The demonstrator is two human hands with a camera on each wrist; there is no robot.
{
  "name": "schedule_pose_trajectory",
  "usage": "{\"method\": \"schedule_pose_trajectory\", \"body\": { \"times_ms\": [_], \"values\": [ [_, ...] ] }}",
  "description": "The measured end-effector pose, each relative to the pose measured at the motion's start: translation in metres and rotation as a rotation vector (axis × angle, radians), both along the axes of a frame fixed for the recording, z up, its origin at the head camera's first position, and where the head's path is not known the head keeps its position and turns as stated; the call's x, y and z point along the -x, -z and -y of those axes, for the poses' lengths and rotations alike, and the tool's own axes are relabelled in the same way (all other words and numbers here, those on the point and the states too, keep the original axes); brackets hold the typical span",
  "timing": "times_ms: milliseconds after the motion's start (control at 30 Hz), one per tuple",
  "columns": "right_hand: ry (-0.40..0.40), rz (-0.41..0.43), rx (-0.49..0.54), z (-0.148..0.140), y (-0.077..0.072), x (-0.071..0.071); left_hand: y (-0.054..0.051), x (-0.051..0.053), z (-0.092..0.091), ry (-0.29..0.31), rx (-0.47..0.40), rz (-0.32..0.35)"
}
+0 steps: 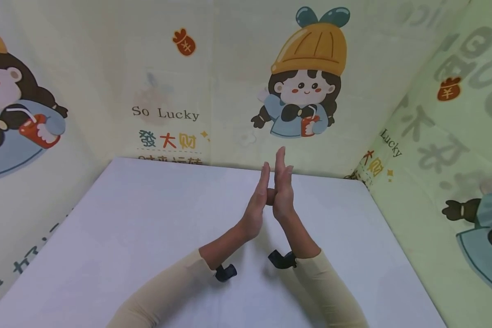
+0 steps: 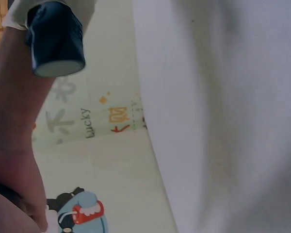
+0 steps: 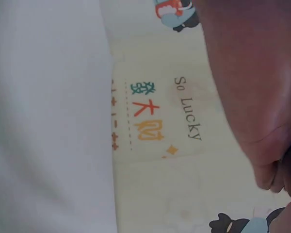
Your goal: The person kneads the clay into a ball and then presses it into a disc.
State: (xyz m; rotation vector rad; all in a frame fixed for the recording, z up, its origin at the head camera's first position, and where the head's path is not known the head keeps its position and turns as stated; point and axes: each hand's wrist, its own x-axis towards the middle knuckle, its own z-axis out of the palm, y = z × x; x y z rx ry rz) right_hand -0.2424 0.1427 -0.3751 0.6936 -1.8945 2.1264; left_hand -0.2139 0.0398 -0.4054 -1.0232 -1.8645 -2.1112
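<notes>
In the head view my left hand [image 1: 255, 209] and my right hand [image 1: 284, 196] are raised above the white table, palms facing each other. The fingers of both hands point up and look mostly straight. A small reddish-brown, rounded lump [image 1: 271, 197] sits between the two palms, touched from both sides. Its kind cannot be told, and the palms hide most of it. The left wrist view has part of a hand [image 2: 19, 170] at its left edge, with a dark patch beside the palm. In the right wrist view, a hand [image 3: 262, 97] fills the upper right.
Under the hands spreads a white tabletop [image 1: 168, 205]. Printed cloth walls [image 1: 238, 54] with cartoon figures and lettering enclose its back and sides. A dark wrist camera is strapped at each wrist, one on the left [image 1: 226, 273] and one on the right [image 1: 282, 259].
</notes>
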Motion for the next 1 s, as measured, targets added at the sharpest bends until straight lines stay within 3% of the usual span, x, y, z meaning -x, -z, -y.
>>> {"method": "schedule_pose_trajectory", "body": {
  "times_ms": [133, 333, 733, 1000],
  "values": [
    [-0.048, 0.026, 0.039, 0.001, 0.001, -0.001, -0.004, -0.006, -0.001, -0.046, -0.009, -0.035],
    [-0.121, 0.050, 0.075, 0.007, 0.007, -0.006, -0.008, -0.007, 0.000, -0.108, -0.039, -0.086],
    [-0.159, -0.035, 0.105, 0.027, 0.017, -0.019, -0.026, 0.010, 0.011, -0.197, -0.119, -0.128],
    [-0.161, -0.021, 0.104, 0.035, 0.026, -0.026, -0.032, 0.020, 0.020, -0.215, -0.171, -0.072]
  ]
}}
